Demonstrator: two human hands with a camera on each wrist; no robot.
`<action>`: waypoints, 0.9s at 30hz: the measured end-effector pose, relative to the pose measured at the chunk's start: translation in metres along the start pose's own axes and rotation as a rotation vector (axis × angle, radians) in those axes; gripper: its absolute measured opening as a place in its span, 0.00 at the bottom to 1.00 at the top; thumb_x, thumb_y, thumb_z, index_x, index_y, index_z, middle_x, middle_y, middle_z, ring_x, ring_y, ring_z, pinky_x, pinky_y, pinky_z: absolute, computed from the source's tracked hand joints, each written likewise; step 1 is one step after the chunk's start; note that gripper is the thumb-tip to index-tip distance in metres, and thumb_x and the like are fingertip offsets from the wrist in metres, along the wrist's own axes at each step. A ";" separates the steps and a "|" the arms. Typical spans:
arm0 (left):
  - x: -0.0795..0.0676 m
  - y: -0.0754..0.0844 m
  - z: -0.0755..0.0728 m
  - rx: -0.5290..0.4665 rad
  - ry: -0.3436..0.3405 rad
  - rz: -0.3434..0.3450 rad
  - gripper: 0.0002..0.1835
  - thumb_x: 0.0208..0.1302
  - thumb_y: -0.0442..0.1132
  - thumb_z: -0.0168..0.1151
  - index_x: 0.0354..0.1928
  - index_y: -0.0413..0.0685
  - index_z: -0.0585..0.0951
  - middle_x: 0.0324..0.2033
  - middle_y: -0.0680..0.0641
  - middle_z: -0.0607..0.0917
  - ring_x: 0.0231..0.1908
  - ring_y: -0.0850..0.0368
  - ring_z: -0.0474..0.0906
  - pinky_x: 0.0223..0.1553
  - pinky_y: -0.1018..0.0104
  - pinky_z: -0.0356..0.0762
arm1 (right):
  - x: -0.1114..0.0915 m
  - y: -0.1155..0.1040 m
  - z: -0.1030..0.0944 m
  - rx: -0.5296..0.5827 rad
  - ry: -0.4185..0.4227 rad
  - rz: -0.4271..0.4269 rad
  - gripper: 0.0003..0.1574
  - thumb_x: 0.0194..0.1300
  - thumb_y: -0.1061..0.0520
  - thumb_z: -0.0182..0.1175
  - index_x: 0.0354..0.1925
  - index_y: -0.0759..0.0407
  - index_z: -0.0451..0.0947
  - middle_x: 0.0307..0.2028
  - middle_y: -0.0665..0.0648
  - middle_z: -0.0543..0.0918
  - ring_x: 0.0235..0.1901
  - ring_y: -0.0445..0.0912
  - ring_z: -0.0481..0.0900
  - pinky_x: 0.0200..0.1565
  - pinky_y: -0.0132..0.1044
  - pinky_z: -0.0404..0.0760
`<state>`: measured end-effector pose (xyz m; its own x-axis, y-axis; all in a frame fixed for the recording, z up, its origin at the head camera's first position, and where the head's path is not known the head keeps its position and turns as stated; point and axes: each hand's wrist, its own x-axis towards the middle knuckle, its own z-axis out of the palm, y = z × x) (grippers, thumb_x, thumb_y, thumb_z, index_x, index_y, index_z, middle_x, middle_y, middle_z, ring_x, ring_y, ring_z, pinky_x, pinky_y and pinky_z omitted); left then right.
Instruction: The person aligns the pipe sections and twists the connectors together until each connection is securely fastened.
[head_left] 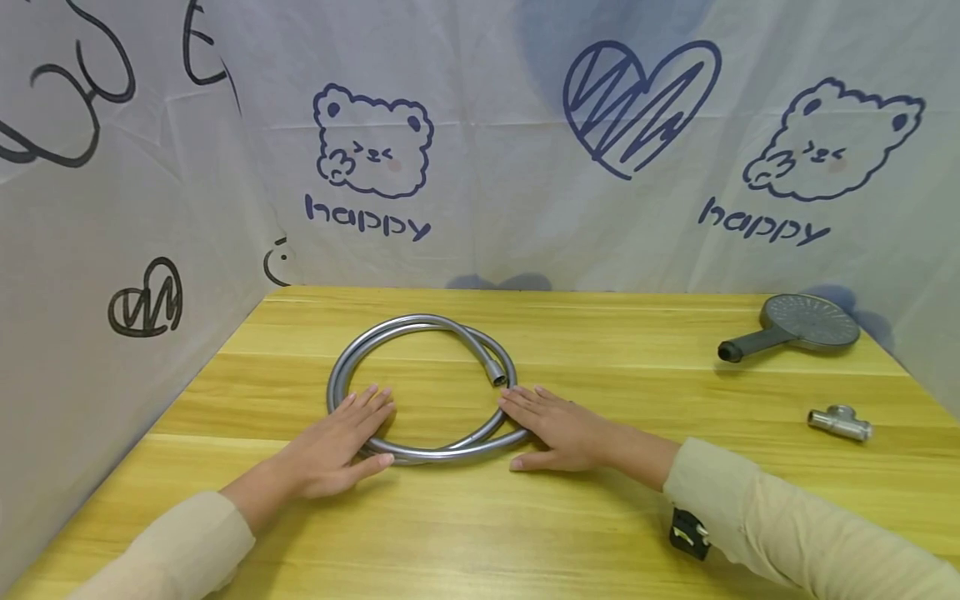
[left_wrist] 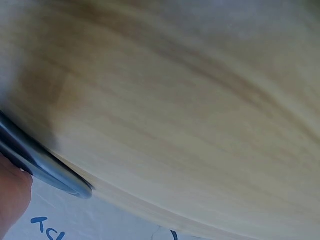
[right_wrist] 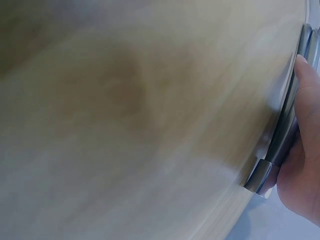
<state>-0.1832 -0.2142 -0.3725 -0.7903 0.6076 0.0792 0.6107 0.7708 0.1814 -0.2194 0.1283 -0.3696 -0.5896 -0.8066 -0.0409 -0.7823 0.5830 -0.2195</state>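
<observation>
Left hand point(head_left: 337, 448): we lay it, fingers straight, on the hose's point(head_left: 450, 453) left side
Right hand point(head_left: 558, 431): fingers extended, touching the right side
Hose: coiled on our table point(head_left: 450, 533)

Lighting and picture quality: head view bright and fairly crisp, wrist views dim and soft.
Head: light even and diffuse; pale glare on the near tabletop point(head_left: 480, 533), thin highlights along the metal hose point(head_left: 442, 455), soft blue-grey shadows on the back cloth point(head_left: 510, 167) – one just beside the shower head point(head_left: 810, 322). Left wrist: hazy, wood grain smeared, brownish shadow at upper left, table edge bowed by lens distortion. Right wrist: similar haze – broad brown shadow mid-picture, dark upper-left corner, grain out of focus, hose comparatively sharper.
</observation>
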 end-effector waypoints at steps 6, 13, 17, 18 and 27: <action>0.000 0.001 0.000 0.003 0.003 0.000 0.36 0.68 0.55 0.45 0.68 0.35 0.59 0.70 0.37 0.56 0.71 0.41 0.47 0.72 0.58 0.39 | 0.000 -0.001 -0.001 0.005 0.001 0.003 0.50 0.65 0.36 0.51 0.71 0.65 0.48 0.71 0.64 0.51 0.71 0.57 0.48 0.70 0.52 0.47; 0.001 0.001 0.001 -0.008 -0.007 0.017 0.36 0.67 0.55 0.48 0.68 0.36 0.58 0.70 0.38 0.54 0.71 0.41 0.46 0.66 0.79 0.19 | -0.005 0.001 0.000 -0.009 0.019 -0.002 0.50 0.64 0.36 0.51 0.70 0.66 0.49 0.71 0.64 0.52 0.71 0.57 0.49 0.70 0.53 0.49; 0.002 0.003 0.000 -0.005 -0.015 0.021 0.37 0.67 0.55 0.48 0.69 0.37 0.57 0.70 0.39 0.54 0.71 0.42 0.45 0.64 0.82 0.17 | -0.008 0.002 0.001 -0.017 0.026 -0.011 0.50 0.64 0.36 0.51 0.70 0.66 0.49 0.71 0.64 0.52 0.71 0.57 0.50 0.70 0.53 0.50; 0.003 0.003 0.001 -0.006 -0.017 0.021 0.37 0.67 0.55 0.48 0.69 0.37 0.58 0.70 0.39 0.54 0.71 0.42 0.45 0.64 0.82 0.17 | -0.008 0.002 0.001 -0.018 0.027 -0.013 0.50 0.64 0.36 0.51 0.70 0.66 0.49 0.71 0.64 0.52 0.71 0.58 0.50 0.69 0.53 0.50; 0.005 0.010 0.002 -0.015 -0.027 0.036 0.37 0.67 0.56 0.48 0.69 0.38 0.58 0.70 0.40 0.54 0.71 0.44 0.45 0.67 0.76 0.21 | -0.017 0.004 0.002 0.000 0.040 -0.014 0.50 0.64 0.37 0.52 0.70 0.67 0.50 0.70 0.65 0.53 0.70 0.58 0.50 0.69 0.54 0.50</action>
<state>-0.1805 -0.2030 -0.3727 -0.7658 0.6403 0.0596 0.6382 0.7452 0.1931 -0.2118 0.1438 -0.3714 -0.5866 -0.8099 0.0012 -0.7902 0.5720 -0.2200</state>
